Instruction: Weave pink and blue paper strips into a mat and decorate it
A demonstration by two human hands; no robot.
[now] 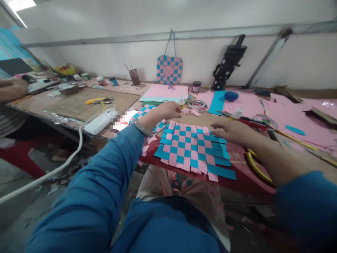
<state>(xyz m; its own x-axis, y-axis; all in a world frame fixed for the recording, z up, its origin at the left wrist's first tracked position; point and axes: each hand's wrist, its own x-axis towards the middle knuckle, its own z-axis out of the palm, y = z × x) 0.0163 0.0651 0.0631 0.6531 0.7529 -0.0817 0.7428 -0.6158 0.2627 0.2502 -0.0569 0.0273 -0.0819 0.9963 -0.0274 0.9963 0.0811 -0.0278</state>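
Note:
A woven checkerboard mat of pink and blue paper strips [185, 147] lies at the table's front edge, with strip ends sticking out at its right side. My left hand [168, 110] is above the mat's upper left, its fingers curled loosely; what they hold, if anything, is hidden. At the mat's upper right is my right hand [229, 130], fingers apart, with nothing seen in it. A second checkered piece [144, 112] lies partly under my left forearm. White glue bottles [237, 113] stand beyond my hands.
Scissors [252, 121] and yellow-handled pliers [256, 168] lie at the right. Behind are stacked pink sheets [164, 93], a checkered bag [169, 70] and a black umbrella [228, 66]. A white power strip [100, 122] and another person's arm [13, 88] are at the left.

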